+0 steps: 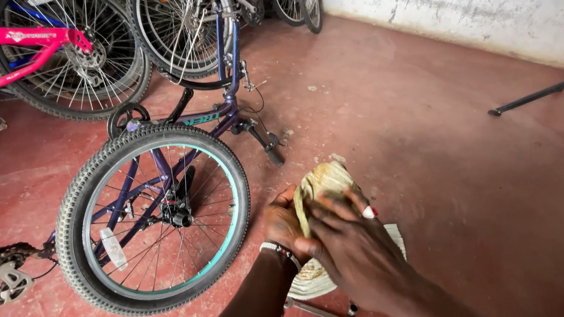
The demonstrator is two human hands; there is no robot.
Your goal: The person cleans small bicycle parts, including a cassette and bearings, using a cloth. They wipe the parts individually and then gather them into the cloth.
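Head cam: dirty rag (320, 179) bunched betw. both hands, left (282, 222) cupping under, right (348, 238) pressing atop.

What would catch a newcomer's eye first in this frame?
First, the two hands at bottom centre: the left hand and right hand both clutch a crumpled, dirty beige cloth above the red concrete floor. Just left lies a purple bicycle with its knobby black tyre and teal-rimmed wheel facing the camera. A bright pink bicycle frame stands at top left, and a silver metal spanner lies under the hands.
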